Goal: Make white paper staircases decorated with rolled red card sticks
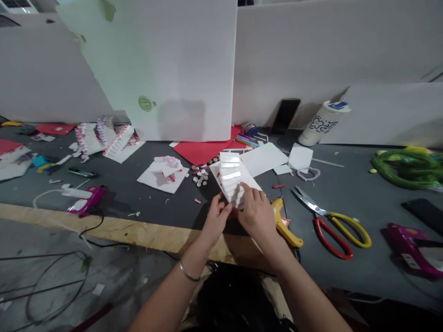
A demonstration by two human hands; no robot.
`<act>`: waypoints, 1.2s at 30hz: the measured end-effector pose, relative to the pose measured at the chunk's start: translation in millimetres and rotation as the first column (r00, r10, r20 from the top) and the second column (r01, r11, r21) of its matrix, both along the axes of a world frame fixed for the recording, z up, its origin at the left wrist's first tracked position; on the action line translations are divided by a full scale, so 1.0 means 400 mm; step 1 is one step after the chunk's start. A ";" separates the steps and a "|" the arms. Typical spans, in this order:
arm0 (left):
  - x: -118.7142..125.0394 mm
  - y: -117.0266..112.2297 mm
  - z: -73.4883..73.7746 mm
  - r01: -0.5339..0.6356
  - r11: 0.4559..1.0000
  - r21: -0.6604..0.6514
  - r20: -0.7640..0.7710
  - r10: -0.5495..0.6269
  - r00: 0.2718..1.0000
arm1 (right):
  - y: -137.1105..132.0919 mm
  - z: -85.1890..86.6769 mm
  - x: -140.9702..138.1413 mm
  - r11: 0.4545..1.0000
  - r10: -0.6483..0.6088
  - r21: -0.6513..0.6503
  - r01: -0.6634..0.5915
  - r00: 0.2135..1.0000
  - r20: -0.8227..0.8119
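Note:
A white stepped paper model (pixel 230 174), like a small staircase with shiny treads, sits at the table's front on a white card base (pixel 249 179). My left hand (pixel 216 216) grips its near lower corner with the thumb and fingers bent. Over its right side, my right hand (pixel 258 213) is closed, fingers bent onto the lower steps; the fingertips are partly hidden. Beside my right wrist lies a yellow glue gun (pixel 285 225). Small white round pieces (pixel 200 178) are scattered just left of the model.
Scissors (pixel 323 213) with red and yellow handles lie to the right, near a green cord coil (pixel 408 168). A tumbler (pixel 321 123) and a phone (pixel 285 116) stand at the back. Other paper models (pixel 165 173) and a magenta tool (pixel 87 201) are on the left.

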State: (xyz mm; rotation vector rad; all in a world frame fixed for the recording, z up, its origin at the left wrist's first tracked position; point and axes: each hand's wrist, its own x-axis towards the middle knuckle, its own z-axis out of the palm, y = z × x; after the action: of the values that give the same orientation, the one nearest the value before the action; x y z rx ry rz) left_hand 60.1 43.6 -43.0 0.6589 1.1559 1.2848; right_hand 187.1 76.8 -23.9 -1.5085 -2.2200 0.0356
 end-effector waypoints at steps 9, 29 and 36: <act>-0.048 0.018 0.013 -0.084 0.996 0.011 0.080 0.083 0.993 | -0.033 0.001 -0.001 0.985 0.168 0.005 -0.170 0.964 -0.206; -0.289 -0.074 0.026 0.014 0.989 0.144 -0.876 0.121 0.467 | -0.132 -0.063 0.099 0.758 -0.422 -0.600 -0.255 0.510 -0.750; -0.402 -0.064 0.032 0.036 0.998 0.060 -0.986 0.065 -0.155 | -0.154 -0.090 0.126 0.783 -0.424 -0.591 -0.193 0.529 -0.735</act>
State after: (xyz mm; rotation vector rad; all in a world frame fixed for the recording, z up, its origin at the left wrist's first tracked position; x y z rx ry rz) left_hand -100.6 17.9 -30.2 1.9541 2.4134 0.5272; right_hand 237.6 15.3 -60.1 -1.4424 -1.2756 1.3085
